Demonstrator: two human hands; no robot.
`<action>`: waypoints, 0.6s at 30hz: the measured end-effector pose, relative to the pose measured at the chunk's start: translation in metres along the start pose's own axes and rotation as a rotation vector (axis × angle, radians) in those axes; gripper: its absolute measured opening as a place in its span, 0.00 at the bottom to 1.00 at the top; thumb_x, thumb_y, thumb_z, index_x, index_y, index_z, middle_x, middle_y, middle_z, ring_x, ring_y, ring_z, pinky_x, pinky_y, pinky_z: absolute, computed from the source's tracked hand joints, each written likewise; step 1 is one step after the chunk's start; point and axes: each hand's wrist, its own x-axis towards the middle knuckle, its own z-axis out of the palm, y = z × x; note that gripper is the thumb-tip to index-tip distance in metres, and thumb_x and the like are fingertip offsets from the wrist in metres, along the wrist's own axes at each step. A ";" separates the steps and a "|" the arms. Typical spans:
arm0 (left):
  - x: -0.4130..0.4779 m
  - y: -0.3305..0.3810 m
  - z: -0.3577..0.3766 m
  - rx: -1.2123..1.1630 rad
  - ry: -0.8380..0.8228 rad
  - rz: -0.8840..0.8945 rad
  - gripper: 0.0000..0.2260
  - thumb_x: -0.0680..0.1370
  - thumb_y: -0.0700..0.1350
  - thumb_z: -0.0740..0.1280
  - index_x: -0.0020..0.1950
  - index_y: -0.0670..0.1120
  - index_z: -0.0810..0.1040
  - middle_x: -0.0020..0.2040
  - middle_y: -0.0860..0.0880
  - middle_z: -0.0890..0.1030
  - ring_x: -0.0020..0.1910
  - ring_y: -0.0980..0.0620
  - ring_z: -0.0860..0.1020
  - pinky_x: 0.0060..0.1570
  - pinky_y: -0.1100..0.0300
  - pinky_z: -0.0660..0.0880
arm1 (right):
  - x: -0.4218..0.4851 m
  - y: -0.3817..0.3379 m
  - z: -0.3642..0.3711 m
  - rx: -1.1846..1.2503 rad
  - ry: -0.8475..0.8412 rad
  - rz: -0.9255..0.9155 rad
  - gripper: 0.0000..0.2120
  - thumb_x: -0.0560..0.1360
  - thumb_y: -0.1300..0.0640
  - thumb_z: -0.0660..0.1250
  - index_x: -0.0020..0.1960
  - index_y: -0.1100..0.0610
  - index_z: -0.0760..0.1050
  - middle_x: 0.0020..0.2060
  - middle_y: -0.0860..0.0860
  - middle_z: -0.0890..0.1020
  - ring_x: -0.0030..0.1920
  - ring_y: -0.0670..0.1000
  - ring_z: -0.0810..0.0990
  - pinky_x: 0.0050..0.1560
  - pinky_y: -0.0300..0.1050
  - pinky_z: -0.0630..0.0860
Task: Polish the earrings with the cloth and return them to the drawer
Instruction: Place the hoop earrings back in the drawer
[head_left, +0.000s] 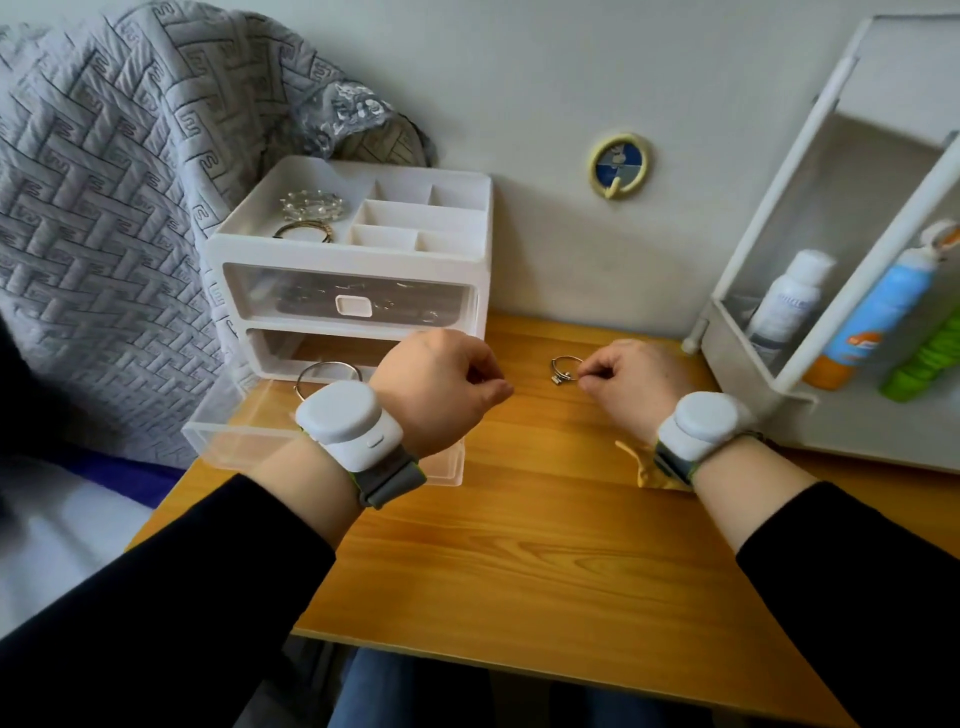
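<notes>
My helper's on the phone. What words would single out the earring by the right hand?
On the wooden table, right of the white drawer box, find the right hand. The hoop earring is pinched at its fingertips, over bare wood, unlike the other hoop in the open drawer.

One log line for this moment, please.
right hand pinches hoop earring | left hand curled, hold unclear | lower drawer open | yellow cloth lying by right wrist
</notes>
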 end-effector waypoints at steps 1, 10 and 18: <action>0.001 0.001 0.001 0.007 -0.005 -0.003 0.07 0.75 0.52 0.68 0.48 0.51 0.83 0.41 0.55 0.81 0.40 0.58 0.77 0.42 0.66 0.72 | 0.002 0.002 0.003 -0.026 -0.019 0.006 0.07 0.74 0.57 0.68 0.50 0.54 0.83 0.52 0.52 0.82 0.54 0.53 0.78 0.52 0.42 0.71; 0.000 0.002 0.004 0.023 -0.027 -0.020 0.07 0.76 0.52 0.67 0.47 0.51 0.82 0.41 0.56 0.80 0.41 0.58 0.77 0.43 0.64 0.74 | 0.019 0.004 0.018 -0.256 -0.196 0.028 0.15 0.78 0.51 0.63 0.62 0.52 0.76 0.59 0.55 0.74 0.61 0.57 0.72 0.58 0.46 0.69; -0.002 -0.003 0.004 0.000 -0.024 -0.027 0.06 0.75 0.51 0.68 0.46 0.51 0.83 0.40 0.56 0.79 0.41 0.58 0.77 0.42 0.64 0.73 | 0.024 -0.002 0.019 -0.308 -0.229 0.021 0.11 0.78 0.55 0.62 0.57 0.56 0.79 0.58 0.56 0.76 0.59 0.57 0.75 0.54 0.45 0.71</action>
